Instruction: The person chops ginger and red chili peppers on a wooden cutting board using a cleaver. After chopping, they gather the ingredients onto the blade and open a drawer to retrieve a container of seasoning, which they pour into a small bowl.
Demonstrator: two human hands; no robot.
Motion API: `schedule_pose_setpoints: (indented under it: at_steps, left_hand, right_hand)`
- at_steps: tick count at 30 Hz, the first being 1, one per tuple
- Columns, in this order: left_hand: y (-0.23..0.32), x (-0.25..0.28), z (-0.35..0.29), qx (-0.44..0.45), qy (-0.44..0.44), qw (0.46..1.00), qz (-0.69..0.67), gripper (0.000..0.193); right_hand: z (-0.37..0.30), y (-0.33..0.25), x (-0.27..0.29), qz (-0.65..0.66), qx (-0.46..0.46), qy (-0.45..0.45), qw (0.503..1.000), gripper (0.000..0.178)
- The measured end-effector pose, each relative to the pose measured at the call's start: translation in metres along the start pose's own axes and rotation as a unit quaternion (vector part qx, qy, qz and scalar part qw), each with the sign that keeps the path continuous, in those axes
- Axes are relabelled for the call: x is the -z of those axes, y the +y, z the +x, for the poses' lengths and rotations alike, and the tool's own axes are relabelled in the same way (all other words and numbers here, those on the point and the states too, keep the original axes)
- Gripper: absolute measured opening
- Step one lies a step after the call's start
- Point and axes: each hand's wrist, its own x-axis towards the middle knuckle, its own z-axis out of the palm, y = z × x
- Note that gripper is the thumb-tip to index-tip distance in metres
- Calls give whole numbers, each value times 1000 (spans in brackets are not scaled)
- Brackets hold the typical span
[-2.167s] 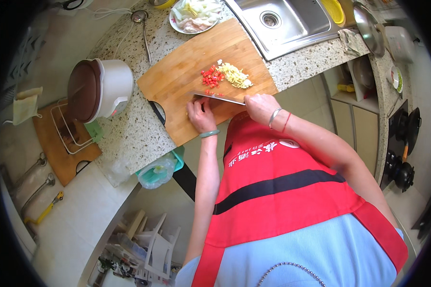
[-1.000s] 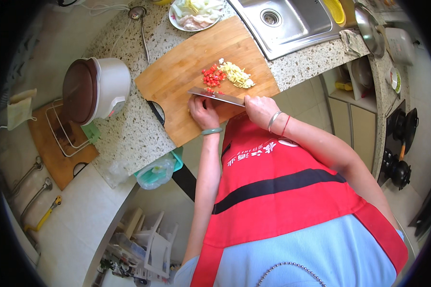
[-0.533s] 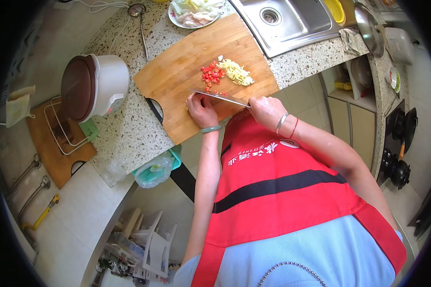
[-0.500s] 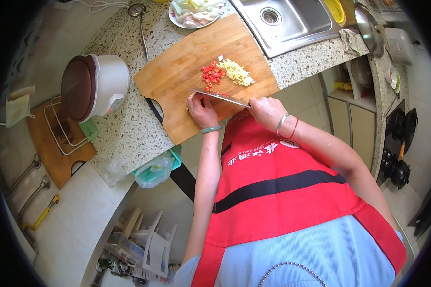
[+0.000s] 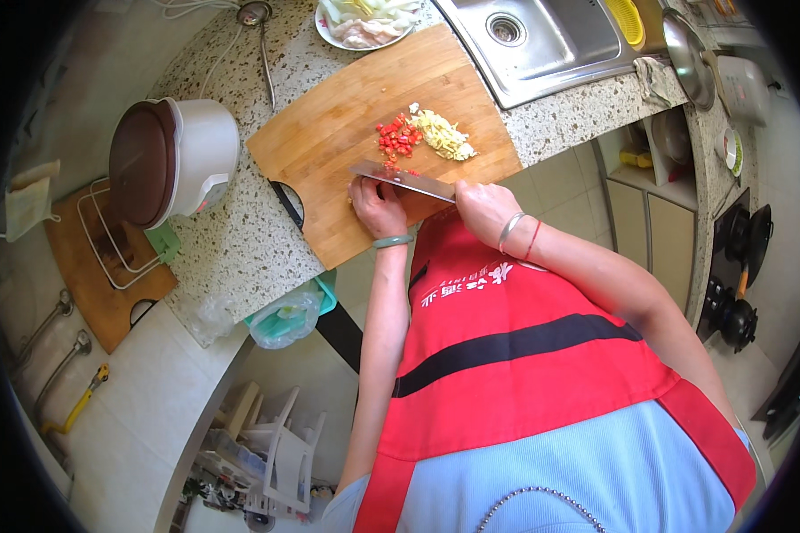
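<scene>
The cleaver lies flat over the cutting board, my right hand fingers grasping its handle. My left hand rests released beside the blade, near chopped red chili.

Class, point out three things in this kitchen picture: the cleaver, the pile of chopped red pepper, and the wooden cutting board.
cleaver (image 5: pixel 403 179), head view, flat of the blade
chopped red pepper (image 5: pixel 397 139), head view, middle of the pile
wooden cutting board (image 5: pixel 338 115), head view, bare surface left of the piles
</scene>
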Motion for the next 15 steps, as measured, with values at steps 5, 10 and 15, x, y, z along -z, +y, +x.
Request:
schedule_pose_setpoints:
  at_steps: [5,10,15]
  left_hand:
    - [-1,-4,-1,9,30,999,5,9]
    - [-3,-2,-2,23,7,1000,9,12]
    - [-3,-4,-4,42,16,999,-22,13]
  right_hand:
    - [7,3,-6,3,4,32,999,12]
    - [9,18,9,10,26,34,999,15]
    - [-2,15,17,32,25,23,999,18]
